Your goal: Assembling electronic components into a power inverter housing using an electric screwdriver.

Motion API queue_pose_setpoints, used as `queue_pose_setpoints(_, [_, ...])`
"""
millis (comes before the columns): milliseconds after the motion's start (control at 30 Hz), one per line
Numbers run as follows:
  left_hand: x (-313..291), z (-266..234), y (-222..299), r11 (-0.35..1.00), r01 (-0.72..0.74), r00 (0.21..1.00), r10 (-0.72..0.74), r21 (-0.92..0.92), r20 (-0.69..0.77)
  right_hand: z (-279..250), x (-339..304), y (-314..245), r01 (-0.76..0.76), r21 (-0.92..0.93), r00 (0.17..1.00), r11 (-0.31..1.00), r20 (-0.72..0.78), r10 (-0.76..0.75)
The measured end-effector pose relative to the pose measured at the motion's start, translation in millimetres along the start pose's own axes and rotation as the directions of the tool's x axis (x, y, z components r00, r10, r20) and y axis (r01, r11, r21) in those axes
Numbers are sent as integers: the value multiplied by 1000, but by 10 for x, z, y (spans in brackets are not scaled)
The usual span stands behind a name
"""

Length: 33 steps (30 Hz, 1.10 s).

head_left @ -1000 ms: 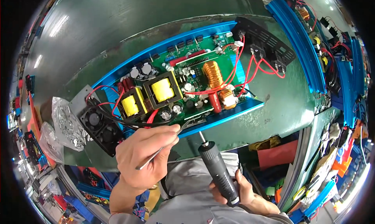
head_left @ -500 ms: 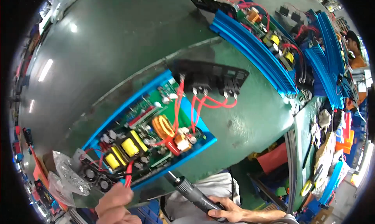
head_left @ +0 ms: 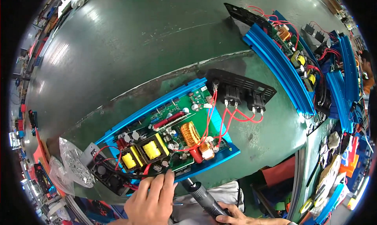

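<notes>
My left hand (head_left: 151, 199) lies against the near side of a blue metal case (head_left: 137, 117). Its fingers are stretched out over the near wall, beside a red cable, and the thumb is hidden. Inside the case sits a green circuit board (head_left: 201, 121) with yellow transformers (head_left: 152, 150) and a copper coil (head_left: 190, 134). Red wires run from the board to a black end panel (head_left: 243, 87) with sockets. My right hand (head_left: 231, 215) is closed around a black electric screwdriver (head_left: 205, 200), its tip near the case's near wall.
Clear plastic bags (head_left: 72, 166) of small parts lie left of the case, next to a black fan panel (head_left: 108, 178). More blue cases (head_left: 280, 68) with boards stand at the far right. Scissors (head_left: 306, 206) and other tools lie on the right-hand bench.
My left hand has moved right and up, from a blurred curled shape to fingers stretched on the near wall. The fan panel now lies flatter at the case's left end. The whole view has shifted.
</notes>
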State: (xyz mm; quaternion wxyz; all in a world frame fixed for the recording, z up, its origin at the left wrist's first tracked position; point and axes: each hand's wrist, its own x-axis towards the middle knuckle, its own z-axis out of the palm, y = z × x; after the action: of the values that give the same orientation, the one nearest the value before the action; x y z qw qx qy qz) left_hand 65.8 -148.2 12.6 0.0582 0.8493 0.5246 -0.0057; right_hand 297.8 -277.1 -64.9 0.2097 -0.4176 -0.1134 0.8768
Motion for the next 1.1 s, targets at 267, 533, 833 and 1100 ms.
queue_pose_setpoints(267, [-55, 191, 34, 957, 145, 989, -141, -252, 33, -214, 12, 200, -41, -172, 999, 984, 23, 46])
queue_pose_setpoints(533, [-116, 424, -132, 922, 62, 978, -132, -381, -160, -271, 55, 265, -3, -194, 998, 981, 67, 16])
queue_pose_setpoints(833, [-115, 436, -158, 910, 38, 978, -119, -414, -173, -239, 54, 214, 9, -259, 999, 966, 52, 5])
queue_pose_setpoints(1100, [-133, 447, -206, 904, 30, 981, -109, -427, -162, -196, 40, 180, 45, -558, 990, 828, -83, -110])
